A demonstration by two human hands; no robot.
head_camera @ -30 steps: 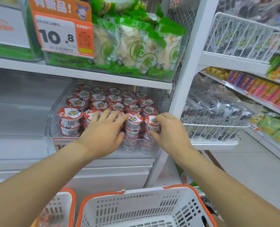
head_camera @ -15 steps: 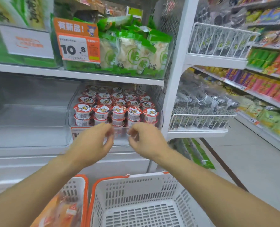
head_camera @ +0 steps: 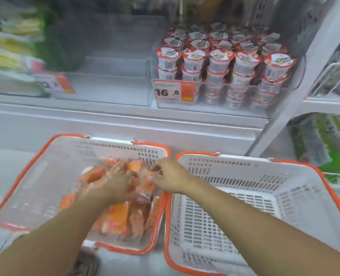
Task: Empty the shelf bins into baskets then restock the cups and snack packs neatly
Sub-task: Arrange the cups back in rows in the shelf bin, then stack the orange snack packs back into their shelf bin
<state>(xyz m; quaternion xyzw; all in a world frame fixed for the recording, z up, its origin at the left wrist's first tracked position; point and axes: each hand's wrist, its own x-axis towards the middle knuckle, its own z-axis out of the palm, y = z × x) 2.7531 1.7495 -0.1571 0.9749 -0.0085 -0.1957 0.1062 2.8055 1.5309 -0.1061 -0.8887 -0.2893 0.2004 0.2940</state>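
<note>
Two baskets: side by side on the floor below the shelf, rims touching or nearly so, hard to tell through the blur.
Left basket (head_camera: 35, 172): holds a heap of orange snack packs (head_camera: 123, 214), piled toward its right side.
Left hand (head_camera: 117, 186): down on top of the packs; it's smeared with motion, so whether the fingers are spread or curled round a pack I can't tell.
Right hand (head_camera: 171, 176): reaching over the left basket's right rim, fingertips pinched together on the edge of a pack, looks like.
Right basket (head_camera: 296, 176): nothing showing inside.
Left bin (head_camera: 113, 92): clear, on the shelf, no stock visible in it.
Cups (head_camera: 225, 62): stacked in tidy rows in the right bin, behind the 16.8 tag (head_camera: 174, 92).
Step, my guess: cups are back in, now it's the snack packs' turn.
Next move: get a proper hold on a few packs, lift them up to the left bin, and stand them in neat, facing forward.
</note>
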